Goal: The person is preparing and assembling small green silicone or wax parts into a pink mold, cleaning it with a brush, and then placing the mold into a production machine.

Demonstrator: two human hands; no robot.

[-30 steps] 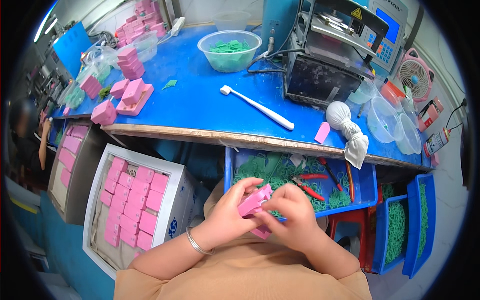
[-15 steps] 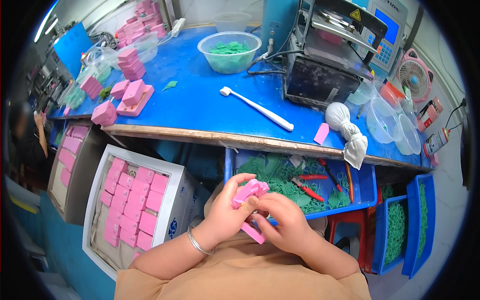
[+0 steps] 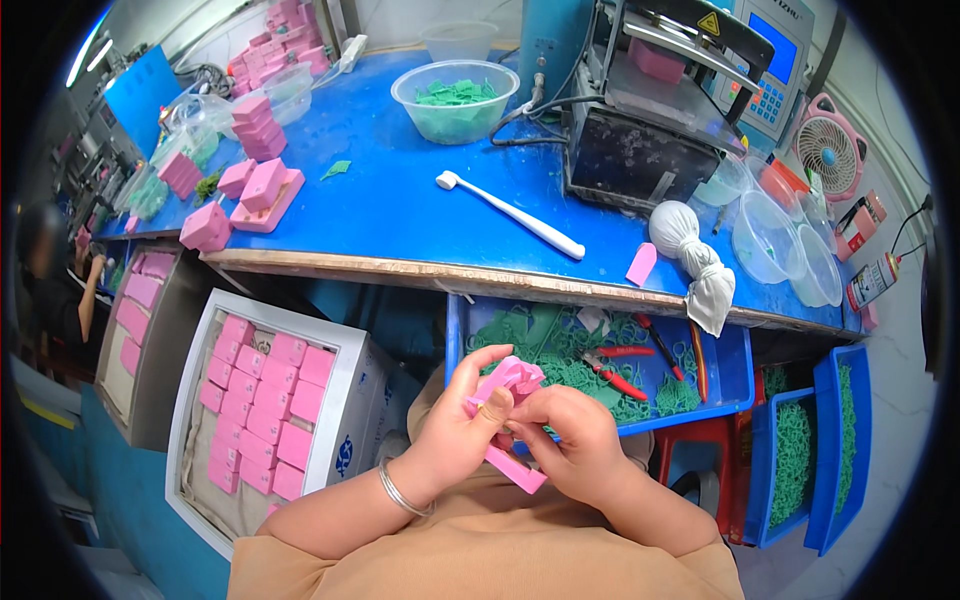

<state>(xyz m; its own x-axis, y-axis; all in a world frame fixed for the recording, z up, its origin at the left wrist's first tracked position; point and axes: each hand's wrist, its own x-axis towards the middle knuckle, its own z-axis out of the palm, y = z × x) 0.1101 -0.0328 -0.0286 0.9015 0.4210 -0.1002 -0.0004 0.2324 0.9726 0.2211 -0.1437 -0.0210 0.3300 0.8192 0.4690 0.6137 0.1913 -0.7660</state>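
My left hand (image 3: pixel 457 432), with a silver bangle at its wrist, is closed around a pink hollow-looking piece (image 3: pixel 516 374). One straight arm of that piece sticks out below my fingers, toward my belly. My right hand (image 3: pixel 575 445) pinches with thumb and forefinger at the middle of the piece; whatever lies between those fingertips is too small or hidden to name. Just beyond my hands is a blue tray (image 3: pixel 740 375) of green cut scraps, with red-handled pliers (image 3: pixel 620 378) lying on them.
Over the tray runs the blue worktable (image 3: pixel 400 215) with a wooden edge. On it lie a white mallet-like stick (image 3: pixel 515 216), a tied white cloth bundle (image 3: pixel 690 262), a tub of green pieces (image 3: pixel 455 120) and a press machine (image 3: pixel 645 140). Lower left stands a box of pink blocks (image 3: pixel 355 420).
My right fingers have drawn up and closed into a tighter pinch at the pink piece. The piece's lower arm has shifted slightly right. The view has moved a little.
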